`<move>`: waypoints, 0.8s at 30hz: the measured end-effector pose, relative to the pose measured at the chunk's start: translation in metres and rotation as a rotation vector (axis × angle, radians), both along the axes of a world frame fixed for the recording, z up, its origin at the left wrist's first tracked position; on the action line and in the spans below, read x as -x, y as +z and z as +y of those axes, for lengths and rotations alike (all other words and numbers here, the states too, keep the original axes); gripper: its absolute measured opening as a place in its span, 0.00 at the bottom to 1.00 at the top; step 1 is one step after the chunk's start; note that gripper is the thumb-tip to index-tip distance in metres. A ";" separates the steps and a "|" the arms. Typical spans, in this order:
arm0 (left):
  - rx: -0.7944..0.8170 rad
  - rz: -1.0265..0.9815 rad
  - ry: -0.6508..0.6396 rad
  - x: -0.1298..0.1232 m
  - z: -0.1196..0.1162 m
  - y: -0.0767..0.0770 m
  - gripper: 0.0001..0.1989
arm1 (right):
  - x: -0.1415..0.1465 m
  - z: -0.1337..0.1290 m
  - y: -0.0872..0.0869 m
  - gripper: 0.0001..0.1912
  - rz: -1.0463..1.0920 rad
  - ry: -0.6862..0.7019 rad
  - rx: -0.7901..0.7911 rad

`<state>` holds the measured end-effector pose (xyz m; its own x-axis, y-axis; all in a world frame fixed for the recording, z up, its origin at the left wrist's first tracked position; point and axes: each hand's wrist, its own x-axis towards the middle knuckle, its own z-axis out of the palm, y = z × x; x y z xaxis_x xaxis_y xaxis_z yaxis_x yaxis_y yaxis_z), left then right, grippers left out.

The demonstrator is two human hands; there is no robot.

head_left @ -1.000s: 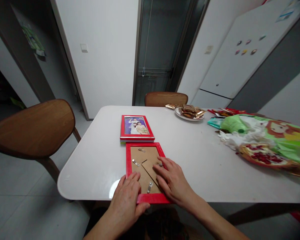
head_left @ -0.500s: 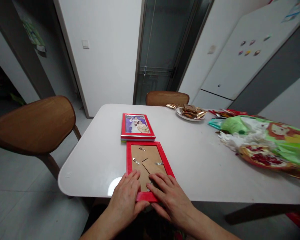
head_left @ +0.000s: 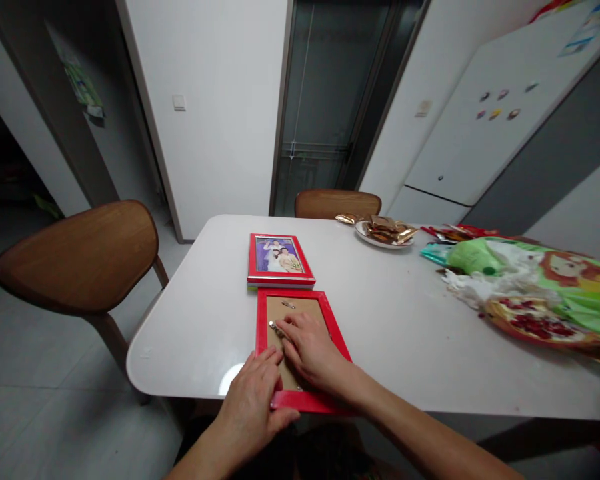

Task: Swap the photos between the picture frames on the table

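A red picture frame [head_left: 264, 327] lies face down at the table's near edge, its brown backing board [head_left: 275, 357] showing. My left hand [head_left: 250, 393] grips the near left corner, fingers over the left side and thumb at the near edge. Reaching across the backing, my right hand [head_left: 313, 347] has its fingers bent and together, with fingertips on a small metal clip [head_left: 274, 326] at the left inner edge. Another metal clip [head_left: 289, 305] sits at the far end of the board. My right hand covers much of the middle and right of the backing.
Beyond it lies another red frame [head_left: 307, 262], face up with a photo. A plate [head_left: 363, 237] of gold packets stands at the back. On the right are a green bag [head_left: 525, 257], crumpled tissue [head_left: 473, 285] and an opened pomegranate [head_left: 535, 320]. A wooden chair [head_left: 80, 260] is at left.
My right hand has moved from the frame's near end up and left to the metal clip at the left side. My left hand stays at the corner. The view has shifted slightly.
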<state>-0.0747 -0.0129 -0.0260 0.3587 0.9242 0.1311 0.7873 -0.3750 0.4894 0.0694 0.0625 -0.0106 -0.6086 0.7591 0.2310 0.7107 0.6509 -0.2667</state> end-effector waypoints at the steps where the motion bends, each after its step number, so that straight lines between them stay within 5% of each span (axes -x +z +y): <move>1: 0.007 -0.002 0.005 0.000 0.000 0.000 0.13 | 0.006 0.006 -0.003 0.13 -0.031 -0.015 -0.002; 11: 0.021 -0.030 -0.007 0.000 0.000 0.002 0.12 | 0.007 0.012 -0.011 0.11 -0.100 0.108 -0.037; 17: 0.000 -0.032 -0.008 0.000 0.000 -0.001 0.13 | 0.004 0.062 -0.014 0.11 0.076 -0.290 0.036; 24: -0.023 0.008 0.003 0.000 -0.002 -0.001 0.15 | 0.008 0.090 -0.023 0.09 0.054 -0.429 0.054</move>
